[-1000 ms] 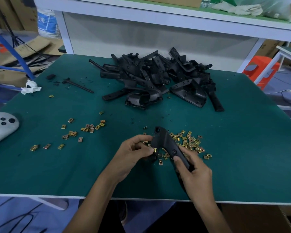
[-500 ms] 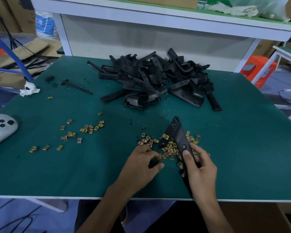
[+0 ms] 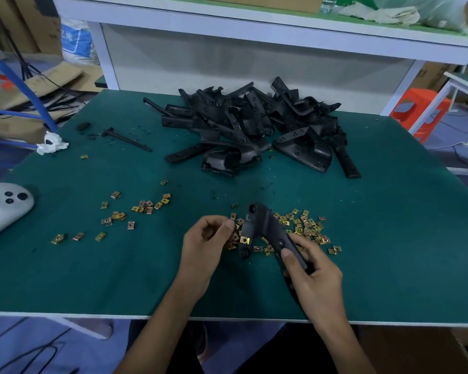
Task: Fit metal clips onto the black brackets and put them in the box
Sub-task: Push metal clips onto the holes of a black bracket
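Observation:
My right hand [image 3: 312, 268] grips the lower end of a black bent bracket [image 3: 265, 228], held just above the green table [image 3: 389, 238]. One gold metal clip [image 3: 244, 240] sits on the bracket's left arm. My left hand [image 3: 206, 238] is at the bracket's left side, thumb and fingers curled together near a clip; what they pinch is hidden. A heap of loose gold clips [image 3: 303, 225] lies under and to the right of the bracket. A pile of black brackets [image 3: 254, 128] lies at the back of the table.
More clips [image 3: 135, 211] are scattered at left. A white device [image 3: 3, 206] lies at the left edge, a crumpled tissue [image 3: 50, 143] and a thin black rod [image 3: 127, 139] further back. A cardboard box [image 3: 416, 349] shows below the front edge at right.
The bracket was tipped up and turned, then came back toward my left hand. My left hand dipped into the clip heap and rose to the bracket's left side.

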Demonstrator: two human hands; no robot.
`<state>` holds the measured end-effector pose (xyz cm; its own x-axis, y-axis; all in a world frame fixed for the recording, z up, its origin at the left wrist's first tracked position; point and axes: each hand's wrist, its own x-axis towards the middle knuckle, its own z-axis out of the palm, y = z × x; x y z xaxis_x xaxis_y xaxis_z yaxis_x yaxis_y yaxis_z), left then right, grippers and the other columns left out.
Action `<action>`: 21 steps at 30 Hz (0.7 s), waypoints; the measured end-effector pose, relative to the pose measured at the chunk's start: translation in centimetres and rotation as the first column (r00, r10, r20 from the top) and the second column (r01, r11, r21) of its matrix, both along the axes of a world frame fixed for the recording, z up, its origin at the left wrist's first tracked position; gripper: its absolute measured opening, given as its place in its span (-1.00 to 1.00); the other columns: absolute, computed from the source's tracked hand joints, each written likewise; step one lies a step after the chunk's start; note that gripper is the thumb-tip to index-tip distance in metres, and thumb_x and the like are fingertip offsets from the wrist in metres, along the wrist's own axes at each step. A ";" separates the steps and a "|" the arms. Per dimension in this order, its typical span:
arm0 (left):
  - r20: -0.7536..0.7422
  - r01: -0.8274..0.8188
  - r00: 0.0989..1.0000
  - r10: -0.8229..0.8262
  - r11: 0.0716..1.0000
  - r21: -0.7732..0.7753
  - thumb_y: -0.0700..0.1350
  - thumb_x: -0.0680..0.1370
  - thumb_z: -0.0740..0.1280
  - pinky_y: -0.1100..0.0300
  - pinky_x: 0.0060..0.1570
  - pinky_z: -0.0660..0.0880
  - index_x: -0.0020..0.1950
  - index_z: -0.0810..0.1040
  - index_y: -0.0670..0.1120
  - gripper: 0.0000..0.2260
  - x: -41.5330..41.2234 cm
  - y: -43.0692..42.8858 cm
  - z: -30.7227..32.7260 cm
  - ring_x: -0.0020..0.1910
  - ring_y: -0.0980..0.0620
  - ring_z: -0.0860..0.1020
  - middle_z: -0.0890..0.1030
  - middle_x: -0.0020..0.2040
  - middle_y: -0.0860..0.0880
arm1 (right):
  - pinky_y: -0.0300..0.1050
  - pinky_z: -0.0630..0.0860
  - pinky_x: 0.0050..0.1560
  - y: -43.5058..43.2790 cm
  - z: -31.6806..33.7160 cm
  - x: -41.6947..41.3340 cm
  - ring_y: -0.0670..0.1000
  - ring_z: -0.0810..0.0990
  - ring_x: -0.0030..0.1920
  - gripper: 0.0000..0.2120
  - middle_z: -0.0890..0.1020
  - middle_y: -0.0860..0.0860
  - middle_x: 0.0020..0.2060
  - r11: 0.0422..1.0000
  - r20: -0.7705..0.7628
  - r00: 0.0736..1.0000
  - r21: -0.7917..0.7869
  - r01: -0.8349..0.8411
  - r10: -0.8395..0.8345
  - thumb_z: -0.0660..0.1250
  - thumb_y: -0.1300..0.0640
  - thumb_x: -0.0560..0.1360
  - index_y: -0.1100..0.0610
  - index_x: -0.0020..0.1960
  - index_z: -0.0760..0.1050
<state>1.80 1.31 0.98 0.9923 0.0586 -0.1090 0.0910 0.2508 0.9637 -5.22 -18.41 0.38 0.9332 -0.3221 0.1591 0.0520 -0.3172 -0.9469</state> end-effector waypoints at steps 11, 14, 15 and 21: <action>-0.021 0.056 0.998 -0.062 0.974 -0.218 -0.13 0.42 0.48 0.23 -0.11 0.60 0.01 0.75 -0.05 -0.82 0.1 0.6 0.5 -0.12 0.03 0.66 0.72 -0.07 -0.11 | 0.16 0.66 -0.16 0.0 -0.4 0.1 0.00 0.69 -0.17 -0.71 0.72 -0.14 -0.13 0.996 0.024 0.999 -0.092 -0.023 0.025 0.43 -0.12 0.49 -0.35 0.19 0.60; -0.015 0.072 0.997 -0.078 0.971 -0.229 -0.14 0.42 0.48 0.24 -0.15 0.59 0.00 0.75 -0.07 -0.82 0.0 0.6 0.5 -0.17 0.03 0.66 0.72 -0.10 -0.12 | 0.12 0.66 -0.16 -0.1 -0.6 0.2 -0.03 0.70 -0.16 -0.70 0.72 -0.18 -0.11 0.993 0.031 0.999 -0.112 -0.023 0.027 0.45 -0.08 0.50 -0.39 0.17 0.59; -0.009 0.083 0.996 -0.088 0.970 -0.229 -0.13 0.40 0.49 0.23 -0.16 0.59 -0.01 0.75 -0.06 -0.82 0.0 0.6 0.5 -0.19 0.03 0.65 0.72 -0.11 -0.11 | 0.09 0.66 -0.16 -0.1 -0.7 0.2 -0.05 0.70 -0.15 -0.68 0.72 -0.20 -0.11 0.992 0.034 0.999 -0.123 -0.024 0.028 0.46 -0.04 0.51 -0.41 0.16 0.58; 0.022 0.129 0.992 -0.127 0.966 -0.225 -0.11 0.39 0.49 0.24 -0.16 0.59 -0.06 0.75 -0.03 -0.85 -0.2 0.6 0.7 -0.23 0.03 0.62 0.70 -0.17 -0.10 | 0.00 0.67 -0.11 -0.2 -0.9 0.2 -0.16 0.70 -0.11 -0.69 0.71 -0.32 -0.06 0.990 0.026 0.999 -0.138 -0.025 0.029 0.47 0.05 0.53 -0.28 0.19 0.60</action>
